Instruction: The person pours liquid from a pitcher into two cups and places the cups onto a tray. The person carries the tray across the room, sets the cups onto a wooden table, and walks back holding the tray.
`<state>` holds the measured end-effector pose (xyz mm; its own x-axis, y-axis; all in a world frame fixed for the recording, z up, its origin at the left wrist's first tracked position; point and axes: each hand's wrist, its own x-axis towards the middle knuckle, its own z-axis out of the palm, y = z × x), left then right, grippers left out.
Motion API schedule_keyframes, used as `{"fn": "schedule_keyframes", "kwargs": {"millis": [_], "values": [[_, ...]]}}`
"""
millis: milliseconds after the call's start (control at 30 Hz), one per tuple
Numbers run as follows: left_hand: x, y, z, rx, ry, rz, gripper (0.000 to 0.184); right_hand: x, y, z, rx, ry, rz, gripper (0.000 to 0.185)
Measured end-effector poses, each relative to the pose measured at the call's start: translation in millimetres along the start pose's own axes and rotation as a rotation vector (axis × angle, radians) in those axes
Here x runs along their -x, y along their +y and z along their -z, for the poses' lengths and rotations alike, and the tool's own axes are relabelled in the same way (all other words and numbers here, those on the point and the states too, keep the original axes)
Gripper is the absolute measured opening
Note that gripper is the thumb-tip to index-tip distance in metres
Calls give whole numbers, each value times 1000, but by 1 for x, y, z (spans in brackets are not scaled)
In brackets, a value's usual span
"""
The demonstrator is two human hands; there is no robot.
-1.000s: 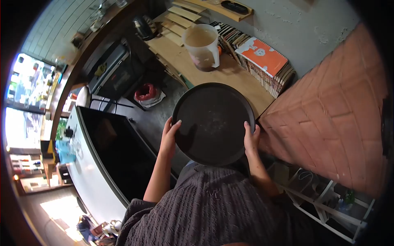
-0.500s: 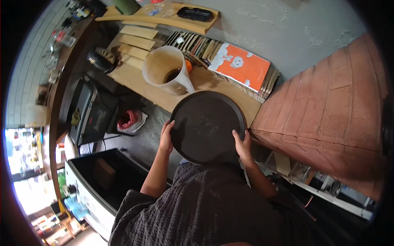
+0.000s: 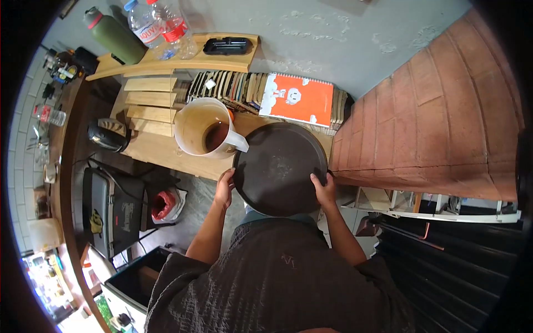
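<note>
A round black tray (image 3: 280, 169) is held level in front of my body, with faint pale marks at its middle. My left hand (image 3: 225, 188) grips its left rim, and my right hand (image 3: 323, 190) grips the right rim with the thumb on top. Just beyond the tray's upper left edge, a translucent plastic pitcher (image 3: 204, 129) with some dark liquid stands on a wooden counter (image 3: 161, 155). The pitcher's handle points at the tray.
Behind the pitcher, a row of books (image 3: 233, 91) bears an orange notebook (image 3: 302, 99). Bottles (image 3: 175, 30) stand on a wooden shelf (image 3: 214, 62). A kettle (image 3: 109, 135) is left, a brick column (image 3: 422, 122) right, and a lined bin (image 3: 166, 205) below the counter.
The view has turned, and the counter, pitcher and books now appear further left, with the shelf bottles in sight. Both hands still hold the tray, which is now nearer the counter's edge.
</note>
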<state>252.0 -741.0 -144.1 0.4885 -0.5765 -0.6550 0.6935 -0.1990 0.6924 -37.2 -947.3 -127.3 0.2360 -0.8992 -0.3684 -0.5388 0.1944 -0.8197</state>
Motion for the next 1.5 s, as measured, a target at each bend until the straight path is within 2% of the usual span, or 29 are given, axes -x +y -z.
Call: {"fn": "schedule_keyframes", "kwargs": {"millis": [100,200,333,500,567,600,667,700,733,767,800,867,900,933,1033,1133,1200,1333,1400,1500], "values": [[-21,-4,5,29,-53,-31,40,-11,22,-6,-144,71,-50,75],[-32,-3,11,26,-102,-35,41,-12,19,-7,-281,-22,-144,79],[-12,18,3,11,-202,-3,49,-11,19,-12,-217,44,-105,78],[15,23,-5,-43,-105,76,53,-15,3,-10,-93,95,-94,76],[22,20,-10,-73,-62,83,52,-8,-22,-4,7,44,69,68],[24,15,-11,-62,-62,57,58,-11,-25,-4,8,31,77,68],[30,3,-11,-33,-41,25,63,-20,-26,-4,-218,-240,126,54],[34,-3,-9,-21,15,11,62,-22,-24,-7,-297,-294,153,42],[39,-11,-7,-3,77,-2,61,-22,-27,-5,-280,-331,158,42],[47,-17,-6,13,157,-29,49,-21,-31,-1,-206,-384,178,40],[55,-23,-4,50,203,-35,49,-19,-36,0,-131,-447,201,37],[79,-32,2,65,296,-136,35,-18,-42,-4,-112,-546,239,34],[97,-32,2,102,363,-184,23,-11,-56,1,-114,-652,108,33],[118,-35,3,141,435,-186,23,-8,-66,0,-105,-754,-26,32],[183,-45,12,310,570,-303,8,-5,-69,-23,4,-920,-37,29],[254,-74,38,511,727,-466,9,17,-88,-61,129,-1048,2,28],[301,-96,54,630,842,-616,5,35,-101,-89,187,-1111,113,30],[386,-127,60,845,1198,-636,8,96,-133,-130,314,-1271,240,26],[413,-148,68,1013,1266,-706,8,127,-133,-148,323,-1313,344,26],[446,-173,80,1095,1309,-799,7,174,-139,-170,393,-1400,396,28]]}}
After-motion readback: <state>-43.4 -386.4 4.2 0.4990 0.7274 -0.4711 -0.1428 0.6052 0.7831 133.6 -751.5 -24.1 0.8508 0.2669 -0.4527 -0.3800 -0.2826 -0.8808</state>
